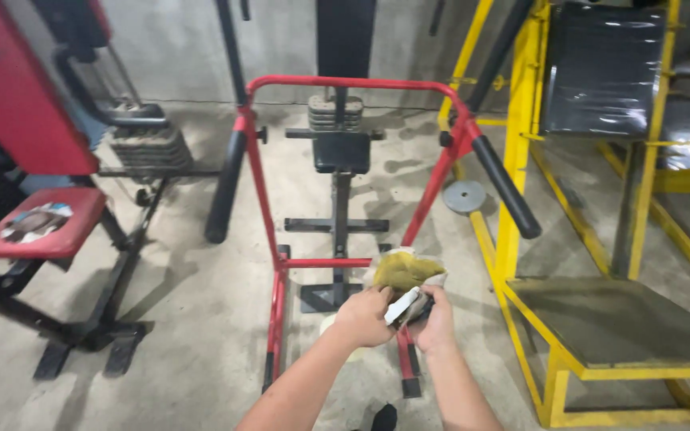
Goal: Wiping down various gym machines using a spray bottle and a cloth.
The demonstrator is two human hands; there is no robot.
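— What are the hands doing?

— Both are held together in front of the body, over the lower bar of a red dip stand (337, 84). The left hand (363, 317) and the right hand (434, 322) share a bundle: a yellow-green cloth (405, 270) bunched up on top, and a small white flat object (403, 305) tucked between them (too small to tell what it is).

— And the fingers?

— The left hand's fingers are curled, pinching the white object from the left. The right hand's fingers are wrapped around the cloth and the object from the right, pressed together.

— Where is the cloth exactly?

— Above the knuckles, sticking up out of the two hands, in the air above the concrete floor (201, 319), just in front of the stand's crossbar.

— What stands about?

— A red padded seat (41, 223) on a black frame to the left, a yellow steel machine (521, 199) with a black pad to the right, and a weight stack (335, 113) behind the stand.
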